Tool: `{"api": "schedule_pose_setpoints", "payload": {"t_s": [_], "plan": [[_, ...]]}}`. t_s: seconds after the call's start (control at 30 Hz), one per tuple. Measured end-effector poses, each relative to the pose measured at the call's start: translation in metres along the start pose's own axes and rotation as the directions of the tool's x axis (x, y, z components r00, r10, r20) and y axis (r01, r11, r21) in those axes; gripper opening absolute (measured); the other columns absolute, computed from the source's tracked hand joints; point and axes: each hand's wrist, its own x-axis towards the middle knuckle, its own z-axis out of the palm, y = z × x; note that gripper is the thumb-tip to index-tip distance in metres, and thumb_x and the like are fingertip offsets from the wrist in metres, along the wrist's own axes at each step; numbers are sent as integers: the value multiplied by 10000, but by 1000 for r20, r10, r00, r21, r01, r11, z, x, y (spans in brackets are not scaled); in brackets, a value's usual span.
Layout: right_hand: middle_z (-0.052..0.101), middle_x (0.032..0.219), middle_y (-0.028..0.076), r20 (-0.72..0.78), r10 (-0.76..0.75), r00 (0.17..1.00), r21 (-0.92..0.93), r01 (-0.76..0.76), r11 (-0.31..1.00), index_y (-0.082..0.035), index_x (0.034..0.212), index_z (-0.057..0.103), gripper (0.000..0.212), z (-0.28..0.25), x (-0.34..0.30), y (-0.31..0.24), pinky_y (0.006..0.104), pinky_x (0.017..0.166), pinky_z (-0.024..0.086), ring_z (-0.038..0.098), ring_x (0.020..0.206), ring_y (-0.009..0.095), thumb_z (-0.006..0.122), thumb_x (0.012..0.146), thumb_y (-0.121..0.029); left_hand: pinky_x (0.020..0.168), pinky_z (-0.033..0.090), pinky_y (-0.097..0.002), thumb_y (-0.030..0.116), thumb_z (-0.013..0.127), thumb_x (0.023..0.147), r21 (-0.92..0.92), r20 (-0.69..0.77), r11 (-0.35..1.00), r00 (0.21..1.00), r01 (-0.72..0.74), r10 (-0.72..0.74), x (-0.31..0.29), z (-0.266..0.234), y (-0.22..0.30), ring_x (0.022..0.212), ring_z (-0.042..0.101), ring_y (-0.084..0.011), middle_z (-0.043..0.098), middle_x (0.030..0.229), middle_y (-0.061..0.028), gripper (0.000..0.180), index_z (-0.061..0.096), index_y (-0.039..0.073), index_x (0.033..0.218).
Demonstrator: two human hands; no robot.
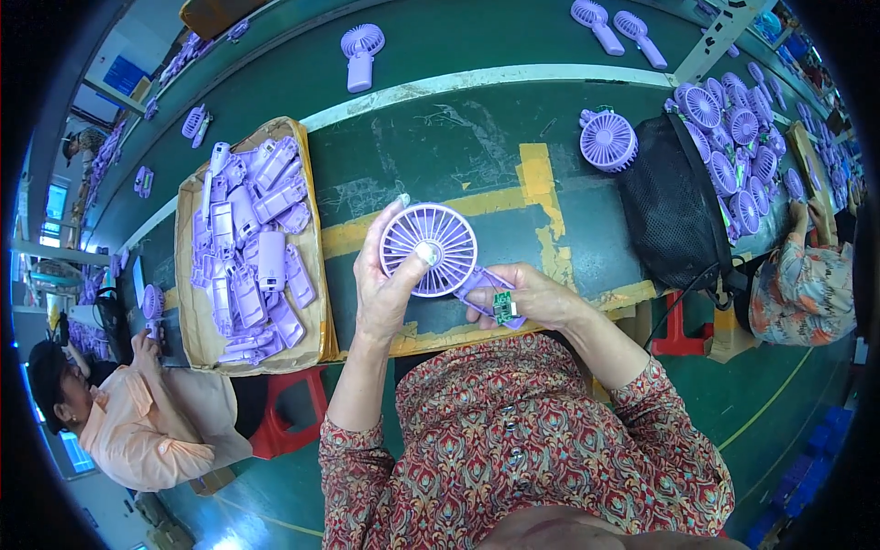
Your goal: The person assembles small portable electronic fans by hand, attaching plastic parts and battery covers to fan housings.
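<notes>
A purple handheld fan (429, 229) is held over the front of the green bench, its round grille tilted up toward me. My left hand (385, 275) grips the grille, thumb across its hub and fingers round the left rim; white covers show on the thumb and a fingertip. Closed round the fan's handle, my right hand (527, 295) is at the lower right. A small green circuit board (503, 307) lies exposed at the handle's open end, next to the right fingers.
A cardboard tray (314, 220) of purple handle covers (271, 261) stands at left. At right are a black mesh bag (655, 202), a loose fan head (609, 142) and a pile of fans (741, 128). More fans (362, 55) lie on the far belt. People sit at both sides.
</notes>
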Motion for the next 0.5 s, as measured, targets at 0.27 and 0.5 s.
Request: {"api": "schedule_pose_setpoints", "payload": {"t_s": [0.27, 0.5], "plan": [[627, 792, 41, -16, -94, 995, -4, 94, 996, -46, 972, 573, 300, 11, -3, 5, 218, 565, 485, 612, 674, 95, 579, 892, -335, 890, 447, -306, 245, 691, 766, 50, 22, 998, 999, 32, -33, 3, -4, -8, 1002, 568, -172, 570, 1117, -143, 657, 409, -58, 1276], [619, 697, 53, -93, -194, 977, -195, 173, 965, -42, 913, 567, 332, 11, -6, 6, 245, 525, 499, 620, 620, 112, 529, 914, -372, 885, 452, -302, 215, 692, 776, 31, 68, 997, 995, 74, -76, 3, -2, -8, 998, 569, -163, 572, 1115, -133, 636, 409, -56, 1278]]}}
